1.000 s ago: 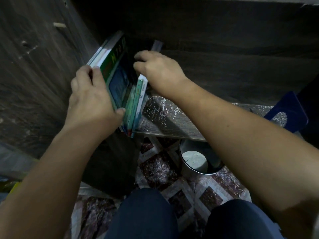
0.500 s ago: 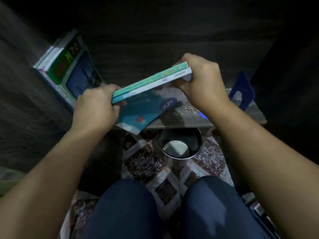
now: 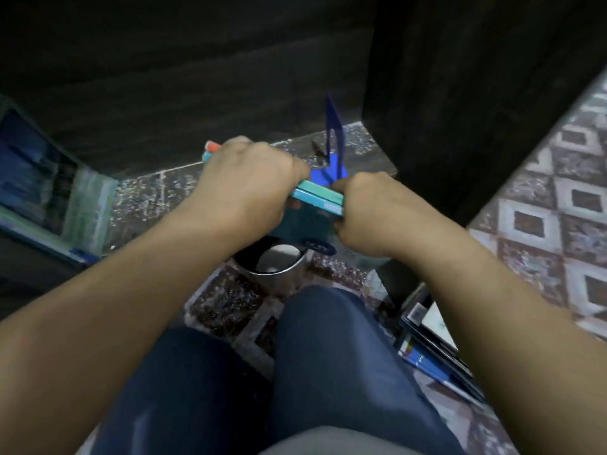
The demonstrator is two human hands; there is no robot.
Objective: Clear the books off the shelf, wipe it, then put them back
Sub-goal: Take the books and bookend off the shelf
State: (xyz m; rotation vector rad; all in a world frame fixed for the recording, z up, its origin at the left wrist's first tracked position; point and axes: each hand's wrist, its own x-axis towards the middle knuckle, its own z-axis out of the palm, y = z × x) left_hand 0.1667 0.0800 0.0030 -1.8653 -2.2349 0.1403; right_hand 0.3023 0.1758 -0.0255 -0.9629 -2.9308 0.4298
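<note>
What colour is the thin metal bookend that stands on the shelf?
The upright thin metal bookend is dark blue, seen best in the head view.

Bare forearms (image 3: 131, 290), dark blue trousers (image 3: 328, 356) over both knees, grey shirt hem (image 3: 328, 443) at the bottom edge

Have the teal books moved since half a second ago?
Yes. The teal books, gripped by left hand and right hand, have shifted right along the shelf: their right end now overlaps the blue bookend, which stood well to their right before.
</note>
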